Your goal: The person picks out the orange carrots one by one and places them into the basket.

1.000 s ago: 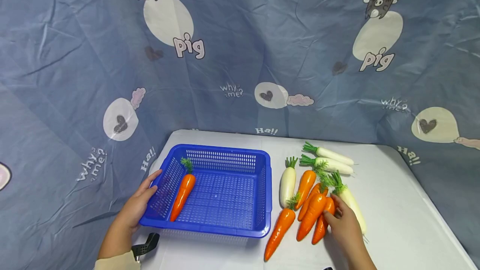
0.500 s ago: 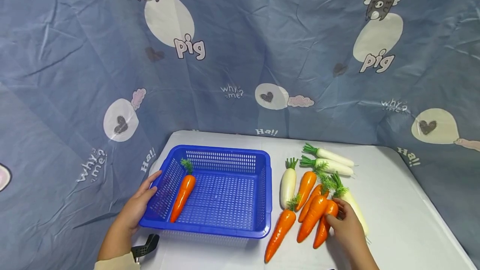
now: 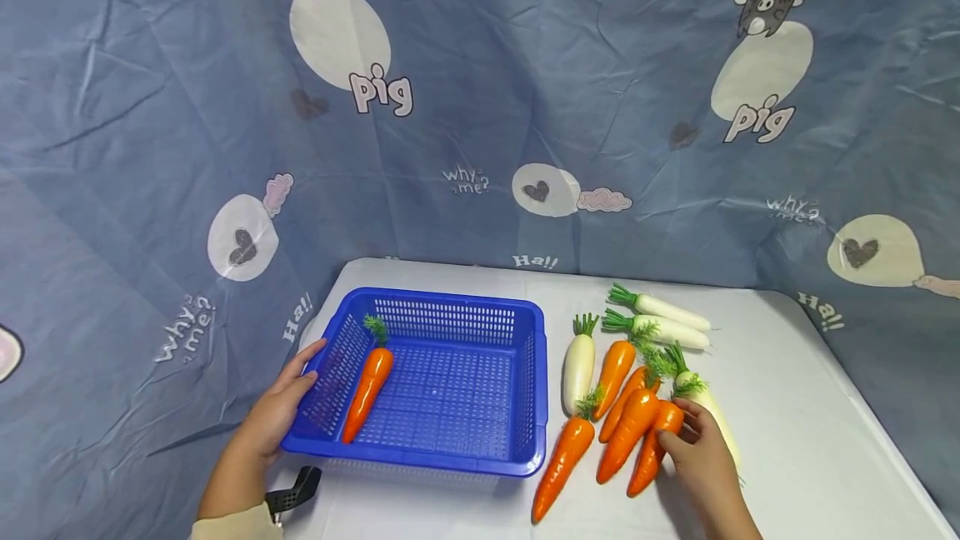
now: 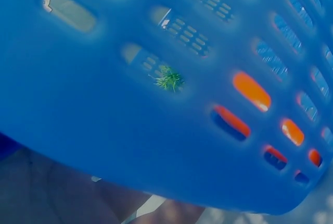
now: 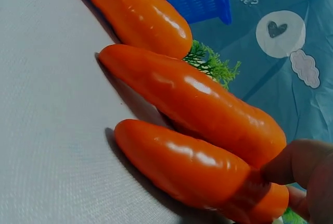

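Note:
A blue plastic basket (image 3: 442, 465) stands at the left of the table, with one carrot (image 3: 367, 394) lying inside it. My left hand (image 3: 277, 407) grips the basket's left rim; the left wrist view is filled by the slotted wall (image 4: 104, 109), orange showing through. At the right, my right hand (image 3: 705, 448) pinches the thick top end of the rightmost carrot (image 3: 652, 452), thumb on one side and fingers on the other. That carrot (image 5: 197, 172) lies beside another carrot (image 5: 197, 99) in the right wrist view. Its leafy top is mostly hidden.
Several carrots lie together between basket and right hand, one carrot (image 3: 562, 469) nearest the front. A short white radish (image 3: 578, 373) lies beside the basket. Two white radishes (image 3: 671, 332) lie behind, another white radish (image 3: 716, 415) beyond the right hand. A blue printed cloth (image 3: 465, 107) hangs behind the table.
My right hand has shifted slightly right and toward the front with the pinched carrot, which has slid a little away from the neighbouring carrot. The left hand and basket stay put.

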`<state>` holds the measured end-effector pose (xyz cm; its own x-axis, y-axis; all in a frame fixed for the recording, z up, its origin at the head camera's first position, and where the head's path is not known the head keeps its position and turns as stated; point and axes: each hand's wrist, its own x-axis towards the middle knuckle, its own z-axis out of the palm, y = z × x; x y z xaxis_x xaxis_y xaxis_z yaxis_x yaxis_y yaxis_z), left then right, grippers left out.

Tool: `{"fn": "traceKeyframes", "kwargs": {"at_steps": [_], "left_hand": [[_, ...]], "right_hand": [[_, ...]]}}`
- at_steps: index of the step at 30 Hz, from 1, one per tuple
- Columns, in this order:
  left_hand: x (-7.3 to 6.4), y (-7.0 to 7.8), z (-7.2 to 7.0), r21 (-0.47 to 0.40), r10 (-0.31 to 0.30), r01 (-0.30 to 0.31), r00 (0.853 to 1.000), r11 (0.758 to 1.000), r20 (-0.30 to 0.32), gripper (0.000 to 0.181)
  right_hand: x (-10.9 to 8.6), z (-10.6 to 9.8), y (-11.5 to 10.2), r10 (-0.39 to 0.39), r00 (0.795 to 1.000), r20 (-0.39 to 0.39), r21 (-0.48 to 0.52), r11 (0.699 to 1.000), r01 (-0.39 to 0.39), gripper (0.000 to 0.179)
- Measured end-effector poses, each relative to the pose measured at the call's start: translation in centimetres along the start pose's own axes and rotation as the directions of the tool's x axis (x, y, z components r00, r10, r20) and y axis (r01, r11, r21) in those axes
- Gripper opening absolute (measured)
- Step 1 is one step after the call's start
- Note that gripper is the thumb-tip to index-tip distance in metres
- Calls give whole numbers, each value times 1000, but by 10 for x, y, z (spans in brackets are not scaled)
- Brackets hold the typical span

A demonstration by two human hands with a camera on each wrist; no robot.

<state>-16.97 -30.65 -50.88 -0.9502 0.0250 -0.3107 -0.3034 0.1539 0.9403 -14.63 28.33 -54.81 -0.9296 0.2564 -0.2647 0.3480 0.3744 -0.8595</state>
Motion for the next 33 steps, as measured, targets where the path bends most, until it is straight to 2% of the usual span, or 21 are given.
{"fn": "traceKeyframes", "kwargs": {"at_steps": [9,14,20,28,33], "left_hand": [[-2,1,0,18,-9,9,1000,1000,-4,55],[-1,0,0,3,-20,20,1000,1000,3,54],[1,-1,0,6,-26,26,1000,1000,5,54],[0,1,0,14,-5,5,1000,1000,0,55],[0,1,1,11,-11,11,1000,1000,-5,55]], "right_hand": [[-5,-2,2,-11,1000,-18,49,999,12,67],[-5,-3,2,11,1000,13,121,993,-12,67],[-8,-3,0,18,999,29,193,981,-23,67],[-11,-2,-2,4,999,50,304,952,-19,66],[-12,-2,-5,-19,1000,17,343,939,12,62]]}}
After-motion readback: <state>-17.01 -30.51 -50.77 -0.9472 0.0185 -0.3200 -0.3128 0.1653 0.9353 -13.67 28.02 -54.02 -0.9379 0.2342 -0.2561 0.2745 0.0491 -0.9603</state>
